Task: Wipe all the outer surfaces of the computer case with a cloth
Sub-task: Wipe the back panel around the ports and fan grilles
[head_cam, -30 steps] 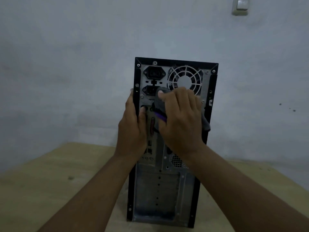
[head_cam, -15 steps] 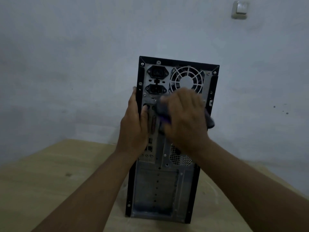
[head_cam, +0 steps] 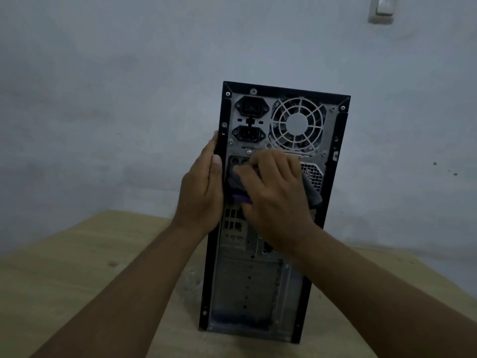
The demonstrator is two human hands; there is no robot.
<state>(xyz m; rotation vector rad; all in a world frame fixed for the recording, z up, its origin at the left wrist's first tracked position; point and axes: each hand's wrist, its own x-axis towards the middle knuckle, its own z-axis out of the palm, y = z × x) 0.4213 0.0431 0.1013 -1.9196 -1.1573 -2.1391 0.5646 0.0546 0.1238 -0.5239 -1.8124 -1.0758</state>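
Near the middle of a pale wooden table (head_cam: 77, 280), the computer case (head_cam: 258, 293) stands upright, its rear panel facing the viewer, black side edges framing grey metal. Upper part of the panel: two power sockets (head_cam: 251, 107) stacked at left, a round fan grille (head_cam: 296, 124) at right. Lower part: a bare recessed plate with a column of small holes. The case is closed on every side that shows, so its contents cannot be seen. The left hand (head_cam: 201, 192) grips the left edge of the case at mid-height, fingers wrapped round the far side and thumb lying along the rear panel. The right hand (head_cam: 276, 200) lies over the middle of the panel, just below the sockets and grille, fingers bent over a grey cloth (head_cam: 313, 192) and pressing it against the metal. A purple edge of the cloth shows under the hand at left; a grey fold hangs out at right, beside a perforated vent (head_cam: 313, 174). Both hands lie just beside each other. Behind the table rises a plain grey wall (head_cam: 103, 99) bearing a switch (head_cam: 382, 9) at upper right.
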